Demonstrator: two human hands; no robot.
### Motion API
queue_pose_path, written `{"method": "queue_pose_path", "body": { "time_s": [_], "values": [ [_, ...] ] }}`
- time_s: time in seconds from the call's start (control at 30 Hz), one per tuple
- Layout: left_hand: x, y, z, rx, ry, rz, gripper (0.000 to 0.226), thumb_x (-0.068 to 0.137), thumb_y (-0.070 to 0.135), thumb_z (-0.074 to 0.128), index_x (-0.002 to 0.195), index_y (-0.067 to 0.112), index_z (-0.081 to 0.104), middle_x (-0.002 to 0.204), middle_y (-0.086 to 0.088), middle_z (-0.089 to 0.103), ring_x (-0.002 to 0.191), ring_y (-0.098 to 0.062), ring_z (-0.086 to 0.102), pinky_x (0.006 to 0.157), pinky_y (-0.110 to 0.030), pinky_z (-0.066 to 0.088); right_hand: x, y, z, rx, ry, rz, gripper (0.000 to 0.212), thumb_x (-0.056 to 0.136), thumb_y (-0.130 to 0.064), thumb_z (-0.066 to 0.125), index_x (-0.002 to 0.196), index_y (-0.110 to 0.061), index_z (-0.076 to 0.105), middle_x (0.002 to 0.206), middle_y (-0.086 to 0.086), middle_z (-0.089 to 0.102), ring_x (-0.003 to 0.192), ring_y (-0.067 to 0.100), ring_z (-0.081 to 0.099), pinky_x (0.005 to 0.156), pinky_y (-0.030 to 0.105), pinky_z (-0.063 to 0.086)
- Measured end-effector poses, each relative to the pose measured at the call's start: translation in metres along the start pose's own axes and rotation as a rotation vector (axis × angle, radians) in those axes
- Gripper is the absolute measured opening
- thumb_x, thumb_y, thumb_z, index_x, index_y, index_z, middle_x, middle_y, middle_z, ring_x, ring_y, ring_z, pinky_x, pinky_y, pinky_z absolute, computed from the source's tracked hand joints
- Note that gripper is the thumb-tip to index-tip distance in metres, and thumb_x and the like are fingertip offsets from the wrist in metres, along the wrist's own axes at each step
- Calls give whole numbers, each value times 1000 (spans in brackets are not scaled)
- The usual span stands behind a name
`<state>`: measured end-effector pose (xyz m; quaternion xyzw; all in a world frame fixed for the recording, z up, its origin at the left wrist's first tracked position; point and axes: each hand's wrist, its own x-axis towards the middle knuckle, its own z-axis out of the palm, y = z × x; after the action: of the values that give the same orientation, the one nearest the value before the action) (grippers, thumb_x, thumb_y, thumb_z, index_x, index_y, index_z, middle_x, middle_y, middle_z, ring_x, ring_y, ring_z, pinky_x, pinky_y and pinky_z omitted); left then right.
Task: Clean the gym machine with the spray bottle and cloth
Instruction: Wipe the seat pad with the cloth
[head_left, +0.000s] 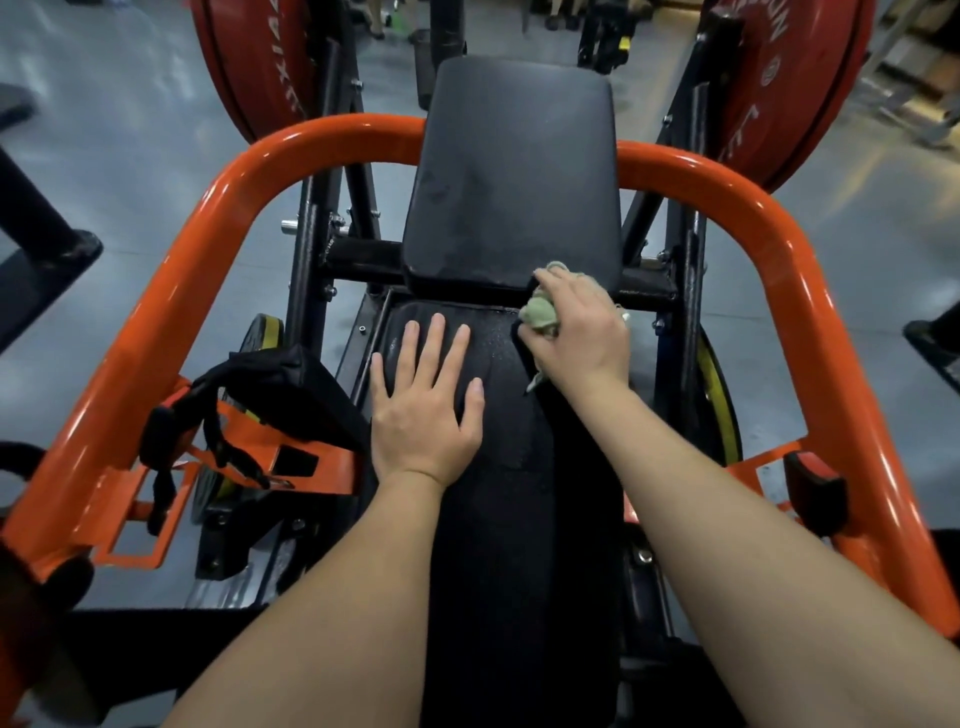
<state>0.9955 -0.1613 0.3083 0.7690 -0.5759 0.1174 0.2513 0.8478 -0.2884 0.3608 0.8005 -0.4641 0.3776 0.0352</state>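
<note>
The gym machine has a long black seat pad (514, 467) running toward me and a black back pad (517, 171) standing beyond it. My left hand (423, 397) lies flat on the far left part of the seat pad, fingers straight and spread. My right hand (579, 325) grips a crumpled pale green cloth (540, 312) and presses it on the far right corner of the seat pad, just under the back pad. Fine droplets glisten on the seat pad between my hands. No spray bottle is in view.
An orange tubular frame (218, 218) arches around both pads. Red weight plates (249, 62) hang at the upper left and upper right (779, 78). A black strap (249, 395) drapes over an orange bracket at the left. Grey floor (130, 156) surrounds the machine.
</note>
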Motion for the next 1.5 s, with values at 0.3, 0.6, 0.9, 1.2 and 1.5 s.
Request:
{"method": "queue_pose_path", "body": {
  "time_s": [0.3,0.6,0.9,1.2,1.5],
  "values": [
    [0,0,-2,1,-16,0,61,103,48,31,162,34,25,170,6,17,158,-18,11,125,-56,13,-105,-14,-38,109,-8,-33,40,76,-21,75,115,-15,74,119,0,71,116,23,64,103,41,50],
    [0,-3,0,-18,-5,11,60,104,48,33,161,35,25,170,7,18,158,-17,11,125,-55,13,-106,20,-44,54,-139,-237,60,80,-23,79,138,-13,63,144,3,60,139,20,49,119,34,37],
    [0,-3,2,1,6,12,60,104,48,34,162,34,25,170,6,17,158,-18,11,126,-54,13,4,-8,-7,2,-77,16,44,76,-36,72,117,-19,69,120,-4,70,112,19,64,87,35,53],
    [0,-3,-4,-27,-17,11,60,103,50,31,161,35,27,170,7,20,158,-18,12,126,-54,12,-113,-16,-49,131,-64,-43,34,80,-24,76,113,-17,74,117,-3,73,110,18,67,103,34,50],
    [0,-4,-4,-42,-17,7,61,102,52,31,161,35,28,170,7,19,158,-17,11,127,-52,9,-147,17,-57,114,-166,-230,53,87,-28,75,135,-7,63,146,4,57,137,19,52,119,44,37]
  ]
}}
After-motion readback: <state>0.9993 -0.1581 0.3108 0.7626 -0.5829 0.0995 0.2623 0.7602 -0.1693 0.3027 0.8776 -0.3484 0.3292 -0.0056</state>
